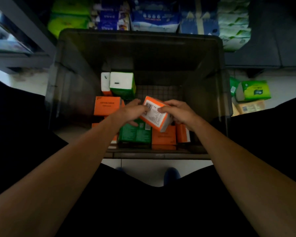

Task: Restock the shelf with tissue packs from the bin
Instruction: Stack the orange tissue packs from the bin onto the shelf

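Observation:
A dark translucent bin (140, 38) stands on the floor in front of me, holding several orange and green tissue packs. Both hands are inside it. My left hand (128, 111) and my right hand (178, 112) grip an orange tissue pack (156, 115) from either side, tilted, its white barcode label facing up. Under it lie a green pack (135, 134) and orange packs (163, 136). Another orange pack (106, 106) and an upright green-and-white pack (122, 85) sit at the left of the bin. The shelf (143, 16) beyond the bin holds green, blue and pale packs.
A grey shelf frame (24, 31) runs along the left. Green and tan tissue packs (253, 90) lie on the floor right of the bin. A dark cabinet (272, 40) stands at the back right. My shoes (172, 175) are just behind the bin's near wall.

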The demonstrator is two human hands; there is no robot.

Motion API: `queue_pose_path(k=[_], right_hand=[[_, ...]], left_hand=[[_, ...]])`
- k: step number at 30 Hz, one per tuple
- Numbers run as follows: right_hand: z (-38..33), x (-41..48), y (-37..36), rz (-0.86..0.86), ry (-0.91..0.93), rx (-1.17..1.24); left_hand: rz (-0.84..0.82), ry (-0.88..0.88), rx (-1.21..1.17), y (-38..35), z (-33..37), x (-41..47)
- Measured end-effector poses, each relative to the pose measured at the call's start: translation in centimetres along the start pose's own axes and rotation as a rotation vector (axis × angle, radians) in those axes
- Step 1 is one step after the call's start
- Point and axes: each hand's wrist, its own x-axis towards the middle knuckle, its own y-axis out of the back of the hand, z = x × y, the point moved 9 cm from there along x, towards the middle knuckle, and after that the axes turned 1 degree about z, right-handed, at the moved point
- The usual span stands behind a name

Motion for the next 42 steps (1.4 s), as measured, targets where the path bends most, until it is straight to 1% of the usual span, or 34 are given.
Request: queue_pose_path(k=[3,6,9,12,14,16,18,20,24,26,28,30,34,36,39,40,42], right_hand=[[-0.9,0.2,0.2,0.057,0.034,0.124],[-2.5,0.2,-0.2,0.073,0.067,0.212],[-3.3,0.3,-1.3,0.069,0.066,0.228],[-2.8,0.2,-2.2,0.096,-0.063,0.336],[-2.6,0.0,-2.6,0.105,-0.12,0.336],[-2.5,-0.3,-3.5,0.038,-0.198,0.296],[-2.5,-1.0,-4.4,-0.043,-0.272,0.268],[-2.6,-1.8,-5.2,-0.098,-0.326,0.263],[-3.5,-2.8,-5.8,-0.169,-0.381,0.384],[-4.9,-2.9,-5.3,-0.192,-0.315,0.353],[-6.8,-2.9,-4.1,-0.176,-0.194,0.353],[-8.7,-3.2,-3.0,-0.16,-0.084,0.389],[-12.6,-4.7,-1.8,-0.207,0.085,0.499],[-14.9,-5.4,-0.6,-0.162,0.201,0.496],[-18.4,-6.7,1.9,-0.041,0.369,0.505],[-19.6,-7.2,2.8,0.011,0.42,0.492],[-22.4,-8.2,4.5,0.09,0.528,0.464]], left_hand=[[0.042,0.014,-0.175,1.7,-0.3,-0.5],[0.055,-0.008,-0.24,3.0,-0.4,-1.5],[0.074,-0.106,-0.273,4.3,0.0,-2.2],[0.159,-0.231,-0.267,5.6,0.7,-3.0],[0.21,-0.358,-0.193,6.0,1.5,-3.6],[0.245,-0.485,-0.136,6.0,2.0,-4.3],[0.275,-0.578,-0.128,6.2,2.1,-4.7],[0.369,-0.654,-0.094,7.1,2.7,-5.2],[0.576,-0.745,0.018,9.2,3.6,-6.5],[0.664,-0.797,0.037,10.1,4.1,-7.7],[0.69,-0.845,0.033,10.7,5.2,-9.2],[0.633,-0.866,0.007,11.1,6.5,-10.0],[0.525,-0.861,-0.075,12.5,8.7,-11.3],[0.487,-0.812,-0.168,13.4,9.7,-12.0],[0.389,-0.636,-0.291,14.1,11.0,-12.4],[0.359,-0.591,-0.272,14.2,11.6,-12.8],[0.32,-0.59,-0.205,14.5,13.4,-13.7]])
